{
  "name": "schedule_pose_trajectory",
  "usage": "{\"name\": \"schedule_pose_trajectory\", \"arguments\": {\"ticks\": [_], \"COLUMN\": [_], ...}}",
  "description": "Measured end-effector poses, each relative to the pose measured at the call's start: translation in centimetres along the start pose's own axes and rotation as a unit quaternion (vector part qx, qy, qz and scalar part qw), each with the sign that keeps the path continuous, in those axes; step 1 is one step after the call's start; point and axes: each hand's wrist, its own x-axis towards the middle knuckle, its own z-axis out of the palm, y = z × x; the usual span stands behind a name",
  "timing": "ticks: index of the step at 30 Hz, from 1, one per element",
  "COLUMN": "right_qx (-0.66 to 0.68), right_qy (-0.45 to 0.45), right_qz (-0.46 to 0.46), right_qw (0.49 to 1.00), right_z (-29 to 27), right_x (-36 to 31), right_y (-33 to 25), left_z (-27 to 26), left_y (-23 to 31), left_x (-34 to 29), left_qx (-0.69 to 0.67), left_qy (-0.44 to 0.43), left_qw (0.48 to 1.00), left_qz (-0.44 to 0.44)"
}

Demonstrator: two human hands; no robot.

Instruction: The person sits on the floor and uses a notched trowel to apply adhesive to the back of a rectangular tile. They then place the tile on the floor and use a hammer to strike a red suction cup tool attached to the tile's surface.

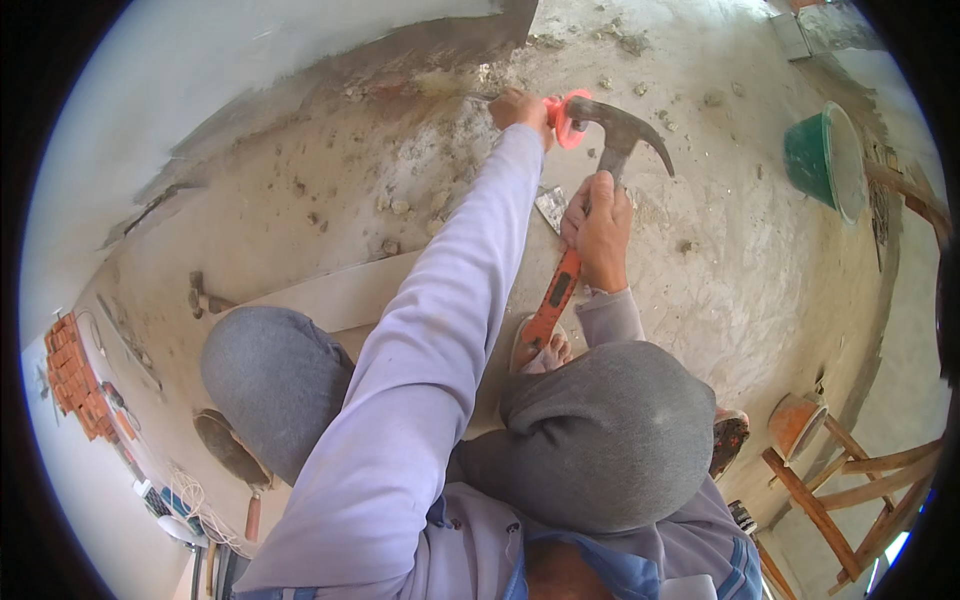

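My left hand [522,112] is closed around a chisel with a red-pink round hand guard [573,118]. Its thin metal shank points left, toward the base of the wall, where the tip is hard to make out. In my right hand [600,225] is a claw hammer [622,132], gripped high on its orange and black handle, close to the head. The hammer's striking face is at the guard end of the chisel, touching or nearly so. A small flat whitish piece [551,207] lies on the floor beside my right hand.
Broken rubble [400,205] litters the floor along the wall. A pale board [345,290] and another hammer [205,297] lie at left, with stacked bricks [78,375] beyond. On the right are a green bucket [808,158], an orange bucket [795,425] and a wooden frame [815,510].
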Motion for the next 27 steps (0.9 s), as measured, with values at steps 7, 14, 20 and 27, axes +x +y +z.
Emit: {"name": "schedule_pose_trajectory", "arguments": {"ticks": [7,14,20,27], "right_qx": [0.079,0.126,-0.019,0.04], "right_qy": [0.022,0.094,-0.03,-0.011], "right_qz": [-0.032,-0.081,-0.02,0.064], "right_qw": [0.996,0.984,0.999,0.997], "right_z": [1.0,0.2,-0.7,-3.8], "right_x": [-0.3,0.5,2.1,4.1], "right_y": [-0.4,-2.0,0.3,-0.6], "left_z": [0.6,0.2,-5.9,2.1], "left_y": [1.5,-1.1,-10.0,-2.6], "left_x": [0.1,2.1,21.5,1.6], "left_qx": [-0.034,0.043,0.518,0.0], "left_qy": [0.028,-0.014,0.018,0.022], "left_qw": [0.999,0.999,0.761,1.0], "left_qz": [0.003,-0.029,0.39,0.007]}}
